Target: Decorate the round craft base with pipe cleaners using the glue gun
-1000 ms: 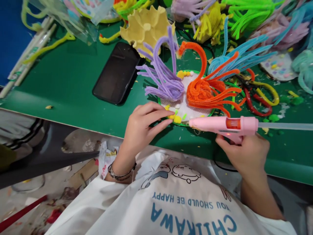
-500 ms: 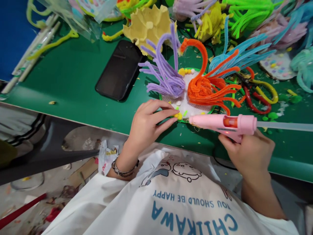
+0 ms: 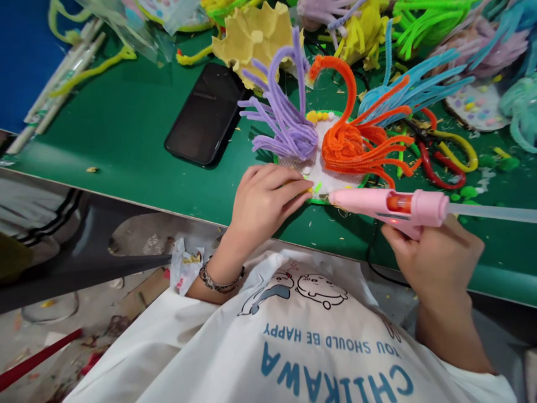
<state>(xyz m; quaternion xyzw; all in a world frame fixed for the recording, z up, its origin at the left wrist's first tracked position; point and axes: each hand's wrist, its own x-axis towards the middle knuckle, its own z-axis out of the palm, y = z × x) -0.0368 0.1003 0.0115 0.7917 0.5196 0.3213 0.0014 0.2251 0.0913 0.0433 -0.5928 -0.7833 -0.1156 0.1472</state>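
Note:
My right hand (image 3: 440, 257) is closed round the grip of a pink hot glue gun (image 3: 377, 202), whose nozzle points left at the front edge of a white, green-rimmed base (image 3: 331, 180). My left hand (image 3: 268, 201) lies at the base's front left, fingertips pinched together over a small yellow pom-pom (image 3: 310, 190) that they mostly cover. On the base stand a purple pipe-cleaner swan (image 3: 296, 131) and an orange pipe-cleaner swan (image 3: 346, 146). Small yellow and white pom-poms line the back rim. A clear glue stick (image 3: 490, 211) sticks out of the gun's rear.
A black phone (image 3: 205, 115) lies left of the base. Scissors (image 3: 444, 154) with red and yellow handles are at the right, near green pom-poms (image 3: 467, 192). Behind are a torn yellow carton piece (image 3: 255, 39), a blue pipe-cleaner figure (image 3: 403, 92) and bundles of pipe cleaners.
My left fingers have drawn closer together and shifted slightly right, covering more of the yellow pom-poms. The glue gun and right hand have moved slightly right.

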